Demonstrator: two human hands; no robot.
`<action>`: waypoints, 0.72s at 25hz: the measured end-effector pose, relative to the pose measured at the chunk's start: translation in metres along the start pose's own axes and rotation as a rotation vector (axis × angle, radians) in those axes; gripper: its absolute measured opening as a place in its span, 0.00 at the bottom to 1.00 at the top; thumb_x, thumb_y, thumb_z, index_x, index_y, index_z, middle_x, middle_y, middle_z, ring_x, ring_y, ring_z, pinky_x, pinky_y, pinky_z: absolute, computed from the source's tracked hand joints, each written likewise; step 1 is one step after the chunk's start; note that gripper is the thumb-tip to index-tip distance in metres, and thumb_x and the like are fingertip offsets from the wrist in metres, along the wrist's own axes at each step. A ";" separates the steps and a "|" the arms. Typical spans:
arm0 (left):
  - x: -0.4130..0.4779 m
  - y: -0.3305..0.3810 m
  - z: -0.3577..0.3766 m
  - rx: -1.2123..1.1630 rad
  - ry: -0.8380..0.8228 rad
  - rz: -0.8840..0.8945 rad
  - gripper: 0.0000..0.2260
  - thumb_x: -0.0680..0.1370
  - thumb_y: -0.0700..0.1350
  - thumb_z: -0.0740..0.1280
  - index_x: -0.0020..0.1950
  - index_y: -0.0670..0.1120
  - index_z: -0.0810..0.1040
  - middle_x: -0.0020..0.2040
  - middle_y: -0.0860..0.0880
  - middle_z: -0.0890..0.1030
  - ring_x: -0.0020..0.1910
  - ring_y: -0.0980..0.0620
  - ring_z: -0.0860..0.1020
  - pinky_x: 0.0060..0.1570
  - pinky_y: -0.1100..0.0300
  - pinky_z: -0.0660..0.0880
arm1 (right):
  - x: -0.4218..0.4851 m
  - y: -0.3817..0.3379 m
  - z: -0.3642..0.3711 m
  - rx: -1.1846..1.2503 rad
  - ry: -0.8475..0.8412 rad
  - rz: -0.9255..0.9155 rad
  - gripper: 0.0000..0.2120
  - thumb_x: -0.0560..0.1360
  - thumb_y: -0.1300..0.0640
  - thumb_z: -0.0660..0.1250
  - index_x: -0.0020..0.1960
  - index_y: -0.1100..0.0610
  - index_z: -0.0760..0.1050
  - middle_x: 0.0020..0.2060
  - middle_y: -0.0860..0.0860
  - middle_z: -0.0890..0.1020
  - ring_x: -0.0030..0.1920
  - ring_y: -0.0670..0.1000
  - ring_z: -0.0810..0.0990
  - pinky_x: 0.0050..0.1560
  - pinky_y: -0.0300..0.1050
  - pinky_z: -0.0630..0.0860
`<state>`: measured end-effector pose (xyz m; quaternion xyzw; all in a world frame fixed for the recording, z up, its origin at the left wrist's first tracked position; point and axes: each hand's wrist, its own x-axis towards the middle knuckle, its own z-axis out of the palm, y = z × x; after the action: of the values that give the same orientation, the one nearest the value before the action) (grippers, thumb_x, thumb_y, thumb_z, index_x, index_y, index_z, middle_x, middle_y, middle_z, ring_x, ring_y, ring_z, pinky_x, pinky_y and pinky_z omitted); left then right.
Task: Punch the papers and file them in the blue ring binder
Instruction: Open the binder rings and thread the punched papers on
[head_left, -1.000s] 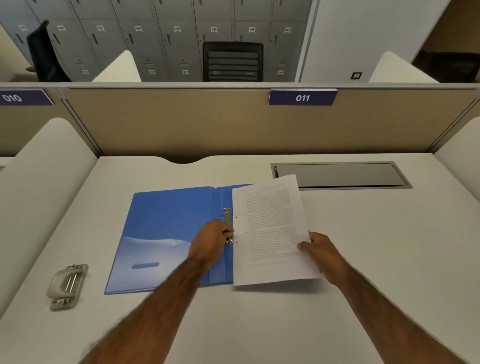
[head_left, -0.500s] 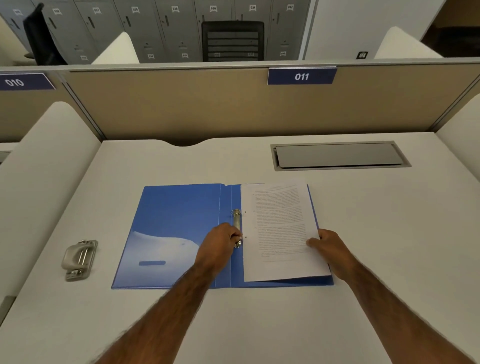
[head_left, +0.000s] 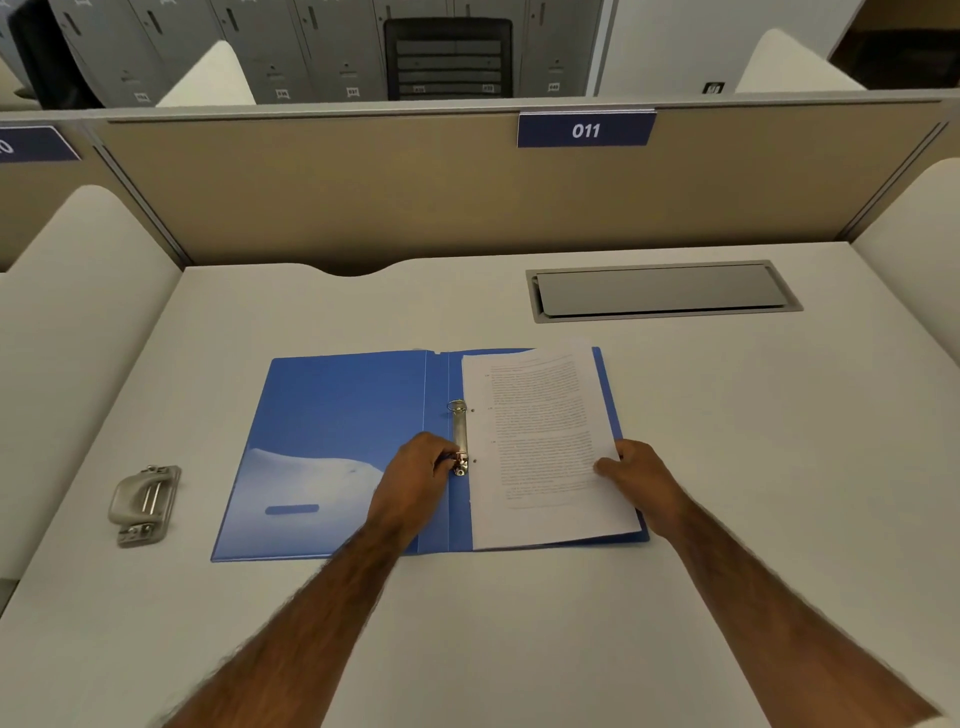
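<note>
The blue ring binder (head_left: 332, 431) lies open and flat in the middle of the desk. Its metal ring mechanism (head_left: 459, 431) runs along the spine, the far ring looks closed. A stack of printed papers (head_left: 540, 441) with two punched holes at its left edge lies on the binder's right half, just right of the rings. My left hand (head_left: 415, 478) pinches the near end of the ring mechanism. My right hand (head_left: 636, 475) grips the right edge of the papers.
A grey hole punch (head_left: 144, 505) sits on the desk at the left. A closed metal cable hatch (head_left: 662, 291) is set into the desk (head_left: 779, 467) at the back right. A tan partition (head_left: 363, 197) with a label "011" closes the far side.
The papers were held tilted above the binder, and now they lie flat on its right half beside the rings. My left hand has stayed at the ring mechanism.
</note>
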<state>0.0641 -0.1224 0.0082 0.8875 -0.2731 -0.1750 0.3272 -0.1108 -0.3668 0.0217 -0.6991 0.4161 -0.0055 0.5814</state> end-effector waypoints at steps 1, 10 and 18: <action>-0.001 -0.001 0.001 -0.007 0.000 -0.007 0.08 0.82 0.45 0.62 0.57 0.45 0.78 0.53 0.47 0.79 0.48 0.55 0.75 0.52 0.64 0.69 | 0.000 0.001 0.000 0.005 0.006 0.001 0.12 0.79 0.62 0.65 0.61 0.55 0.77 0.56 0.52 0.82 0.54 0.55 0.81 0.59 0.53 0.78; 0.000 -0.001 -0.002 0.000 -0.010 0.002 0.08 0.82 0.44 0.63 0.58 0.44 0.78 0.55 0.45 0.80 0.50 0.53 0.75 0.55 0.61 0.72 | -0.001 0.000 0.004 0.007 0.049 0.013 0.11 0.79 0.61 0.65 0.61 0.57 0.76 0.56 0.52 0.81 0.54 0.55 0.80 0.56 0.49 0.77; 0.001 -0.003 -0.004 0.012 -0.027 0.013 0.09 0.82 0.45 0.63 0.59 0.44 0.77 0.55 0.46 0.79 0.50 0.55 0.74 0.54 0.62 0.71 | -0.003 -0.002 0.007 -0.014 0.061 0.011 0.14 0.79 0.61 0.65 0.64 0.59 0.75 0.56 0.52 0.80 0.53 0.54 0.79 0.55 0.47 0.75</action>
<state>0.0678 -0.1196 0.0088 0.8852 -0.2844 -0.1833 0.3192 -0.1081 -0.3599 0.0223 -0.7003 0.4378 -0.0207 0.5634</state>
